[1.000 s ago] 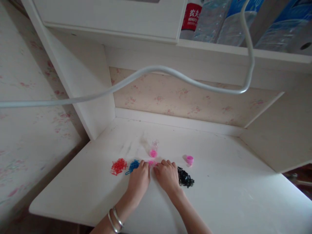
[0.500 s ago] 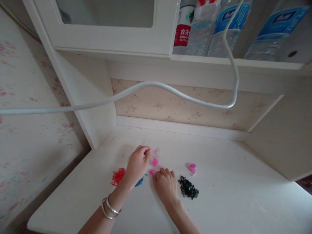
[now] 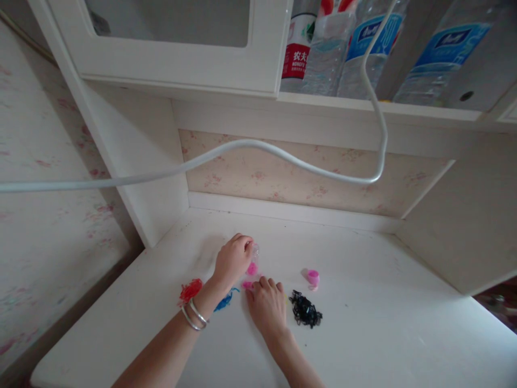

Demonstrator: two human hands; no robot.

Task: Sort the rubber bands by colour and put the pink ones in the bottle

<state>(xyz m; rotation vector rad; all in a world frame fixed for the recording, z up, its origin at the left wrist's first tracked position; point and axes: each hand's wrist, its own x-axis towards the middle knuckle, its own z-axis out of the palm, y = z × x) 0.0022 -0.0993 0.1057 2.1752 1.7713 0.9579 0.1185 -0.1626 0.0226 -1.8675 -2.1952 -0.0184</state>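
My left hand (image 3: 233,260), with two silver bangles at the wrist, is closed around a small clear jar (image 3: 254,260) that has pink pieces in its bottom. My right hand (image 3: 264,303) lies on the white desk (image 3: 363,323) with fingers curled over a small pile of pink bands (image 3: 247,284). Left of the hands sit a red pile of bands (image 3: 189,290) and a blue pile (image 3: 224,302), partly hidden by my left forearm. A black pile (image 3: 305,311) lies just right of my right hand. A pink lid (image 3: 312,277) rests farther right.
A white cable (image 3: 283,153) hangs across the view above the desk. Several water bottles (image 3: 355,48) stand on the shelf overhead, beside a cabinet door (image 3: 169,48). A white side panel (image 3: 137,161) borders the desk on the left.
My left hand lifted off the desk by the blue pile and moved forward, closing on the clear jar. My right hand stayed over the pink bands.
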